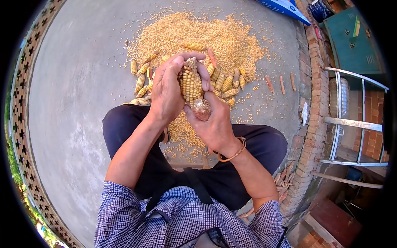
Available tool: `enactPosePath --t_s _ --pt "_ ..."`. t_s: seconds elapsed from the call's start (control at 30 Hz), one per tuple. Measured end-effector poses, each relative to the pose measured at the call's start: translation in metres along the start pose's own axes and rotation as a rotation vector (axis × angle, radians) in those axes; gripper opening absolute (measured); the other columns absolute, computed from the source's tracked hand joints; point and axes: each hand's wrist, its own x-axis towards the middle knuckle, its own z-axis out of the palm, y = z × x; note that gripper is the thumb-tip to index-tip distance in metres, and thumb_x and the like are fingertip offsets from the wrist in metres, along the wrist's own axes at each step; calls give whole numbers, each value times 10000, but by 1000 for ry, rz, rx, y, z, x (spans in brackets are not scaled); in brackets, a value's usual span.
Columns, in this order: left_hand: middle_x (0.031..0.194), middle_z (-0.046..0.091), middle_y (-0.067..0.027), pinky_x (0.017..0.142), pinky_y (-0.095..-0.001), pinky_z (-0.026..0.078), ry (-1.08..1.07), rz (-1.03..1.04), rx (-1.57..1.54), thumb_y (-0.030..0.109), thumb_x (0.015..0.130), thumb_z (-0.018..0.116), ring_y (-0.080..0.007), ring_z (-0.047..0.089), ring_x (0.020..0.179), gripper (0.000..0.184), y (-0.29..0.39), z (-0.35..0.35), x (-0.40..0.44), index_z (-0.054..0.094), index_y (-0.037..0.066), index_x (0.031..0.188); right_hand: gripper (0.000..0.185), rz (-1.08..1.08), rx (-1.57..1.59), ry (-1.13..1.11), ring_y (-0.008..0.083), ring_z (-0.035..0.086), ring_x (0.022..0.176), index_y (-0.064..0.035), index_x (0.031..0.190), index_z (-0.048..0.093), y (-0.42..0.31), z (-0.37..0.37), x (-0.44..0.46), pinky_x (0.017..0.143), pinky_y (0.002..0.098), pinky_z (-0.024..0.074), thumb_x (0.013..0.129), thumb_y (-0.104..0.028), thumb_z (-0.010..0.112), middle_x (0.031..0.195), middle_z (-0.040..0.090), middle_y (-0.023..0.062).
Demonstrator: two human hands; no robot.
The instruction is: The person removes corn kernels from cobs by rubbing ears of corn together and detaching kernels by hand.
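Observation:
An ear of corn (191,82) with yellow-brown kernels is held nearly upright over my lap, its tip away from me. My left hand (166,89) is wrapped round its left side and far end. Closed at the near end, my right hand (216,120) grips a reddish bare corn cob (202,109) whose blunt end presses against the ear. Most of that cob is hidden by the palm and fingers. Just beyond my hands, several unshelled ears (226,84) lie along the near edge of a wide heap of loose kernels (198,31).
Bare reddish cobs (282,84) lie on the concrete floor (78,103) to the right, with more beside my right knee. A low brick edge (316,107) runs along the right, with a metal ladder (353,123) and a green cabinet (349,39) beyond. A blue sheet (285,9) is at the top.

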Motion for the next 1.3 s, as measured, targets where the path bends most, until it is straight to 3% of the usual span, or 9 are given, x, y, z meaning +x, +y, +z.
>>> enactPosePath --t_s 0.13,0.23,0.53,0.63,0.7,0.87,0.97,1.13,1.3 --pt "889 597 -163 791 -406 548 42 -77 -153 215 1015 312 -239 607 797 407 2 3 0 520 -75 1211 258 32 135 -28 95 607 812 36 1049 592 1 -1 1 744 288 501 835 -37 715 893 677 82" --pt "941 608 -161 844 -423 549 28 -48 -64 218 1014 337 -241 624 841 402 1 3 1 523 -74 1219 253 76 212 -60 71 574 841 26 1067 594 1 -4 2 754 273 490 852 -44 706 920 662 54" --pt "967 614 -172 809 -384 576 9 4 -4 180 1011 349 -238 639 817 389 -6 -5 -1 523 -93 1227 228 80 131 -83 71 582 841 20 1052 595 0 -1 3 748 263 491 862 -48 700 931 657 46" --pt "984 620 -186 848 -387 569 2 -37 -77 185 1015 342 -258 650 858 398 -4 -6 1 519 -98 1232 196 38 229 -39 50 570 723 10 1041 589 3 2 4 641 233 480 879 -48 683 854 641 34" --pt "1014 626 -199 868 -390 562 18 -51 -97 202 1019 346 -272 657 904 415 2 -3 0 509 -101 1253 168 162 321 -81 37 536 624 -1 1026 586 -5 -2 5 550 212 443 890 -53 670 784 617 18" --pt "1088 629 -211 888 -395 549 9 -56 -64 263 1030 422 -286 660 995 455 2 -2 0 474 -77 1328 233 358 511 -146 65 588 769 6 1105 586 -6 -11 5 708 244 498 889 -42 660 883 637 13" --pt "1102 628 -205 883 -385 549 -17 -16 17 288 1031 457 -277 660 998 472 -3 -2 -6 459 -48 1363 218 464 510 -212 29 561 781 0 1095 585 -8 -17 6 694 216 479 894 -44 657 906 622 4" --pt "1066 638 -157 850 -322 544 -38 73 53 232 1055 415 -197 651 952 409 -13 -6 -8 481 -42 1351 240 319 556 -162 34 567 814 5 1117 577 -4 -5 7 719 222 486 893 -40 649 943 623 7" --pt "1034 641 -190 797 -330 566 16 49 43 227 1063 381 -227 662 898 372 -13 -4 -8 503 -44 1287 267 279 488 -130 65 582 895 22 1142 574 -6 -1 6 808 251 491 889 -31 641 991 633 29"
